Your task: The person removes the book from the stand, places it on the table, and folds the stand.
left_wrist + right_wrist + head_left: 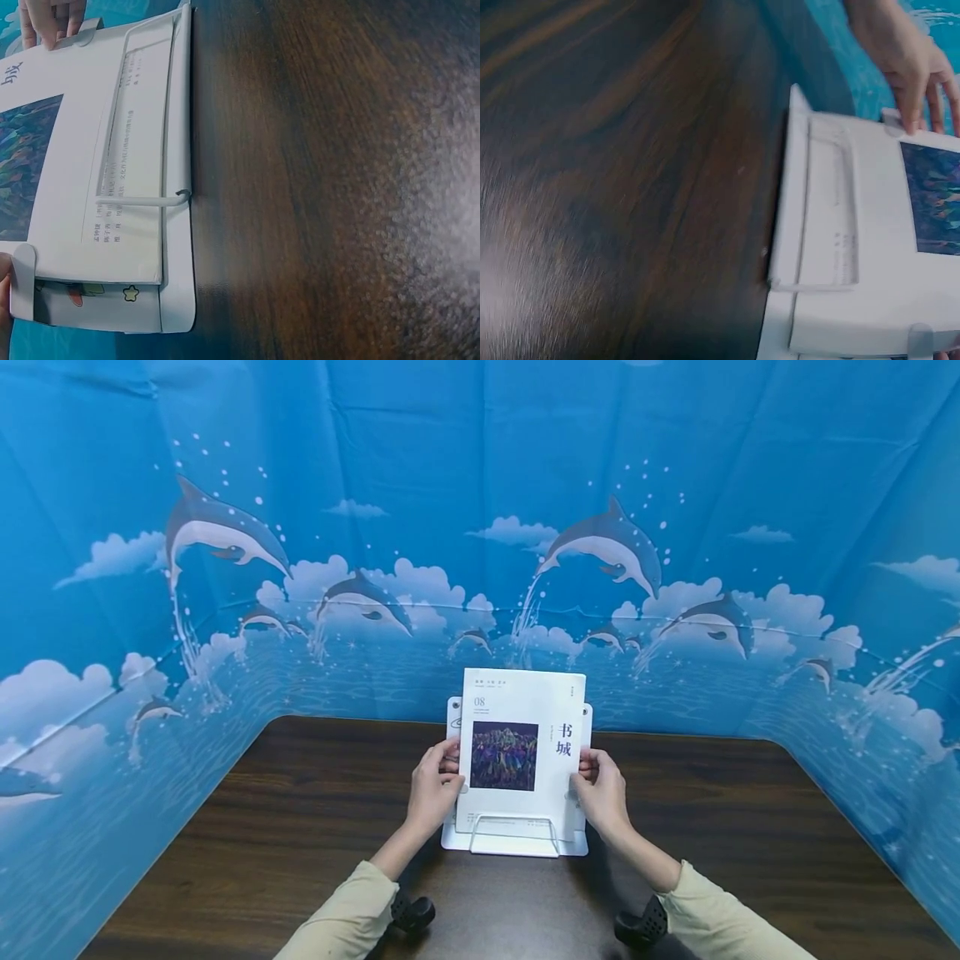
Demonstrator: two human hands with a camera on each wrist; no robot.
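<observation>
A white book [505,810] with a dark, colourful picture and Chinese characters on its cover leans upright on a white book stand [450,839]. The stand's wire bar [142,201] crosses the front of the book's lower part. At the book's left edge, my left hand [435,787] grips with the thumb in front and the fingers curled at the side. My right hand [604,791] holds the opposite edge in the same manner. Small clips [23,281] of the stand overlap the book's sides near both thumbs. The fingertips behind the book are hidden.
A dark brown wooden table [300,843] lies beneath the stand. Behind and around it hangs a blue curtain [420,460] printed with dolphins and clouds. Black wrist devices [412,913] sit at both sleeves.
</observation>
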